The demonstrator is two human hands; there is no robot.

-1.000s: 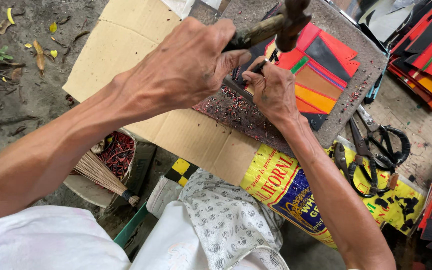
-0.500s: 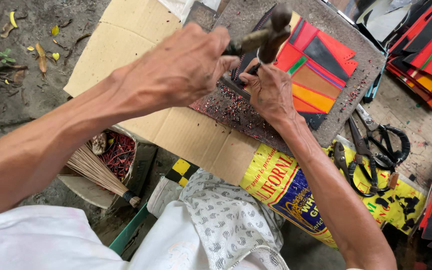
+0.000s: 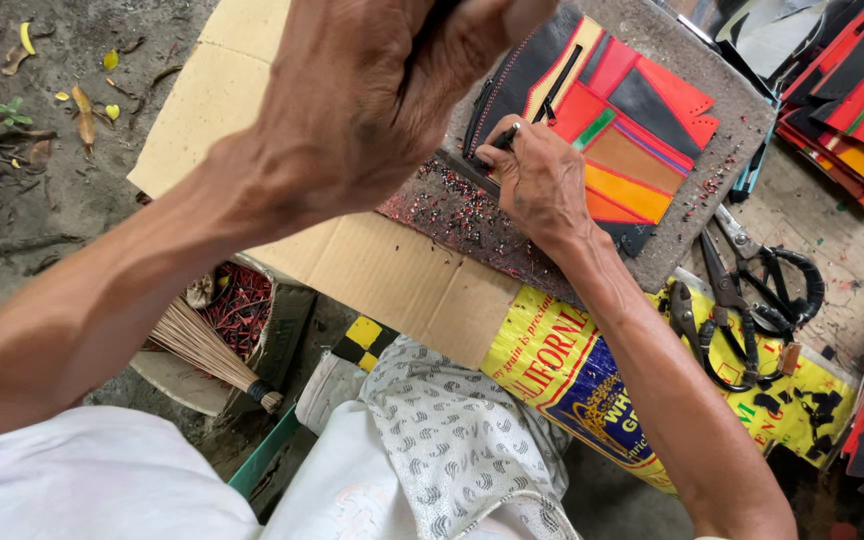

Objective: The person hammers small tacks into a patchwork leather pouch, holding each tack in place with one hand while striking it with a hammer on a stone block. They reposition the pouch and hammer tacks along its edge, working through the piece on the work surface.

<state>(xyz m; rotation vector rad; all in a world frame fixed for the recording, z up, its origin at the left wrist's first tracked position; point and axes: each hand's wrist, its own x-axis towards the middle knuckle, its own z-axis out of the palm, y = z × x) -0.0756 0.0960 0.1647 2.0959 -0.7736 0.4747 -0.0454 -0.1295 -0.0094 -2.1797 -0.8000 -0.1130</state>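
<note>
My left hand is a closed fist raised close to the camera. It grips a hammer, of which only a bit of dark handle shows at the top edge. My right hand rests lower on a grey felt-like board and pinches a thin dark punch. The punch tip stands on the left edge of a patchwork piece in red, orange, black and green. Small coloured punchings litter the board beside that hand.
The board lies on flat cardboard over a yellow printed sack. Black shears and pliers lie to the right. More patchwork pieces are stacked at the far right. A box with red scraps and a broom sits lower left.
My left hand has swung the hammer up from the punch toward the camera, and its head has left the frame. My right hand still holds the punch in the same spot.
</note>
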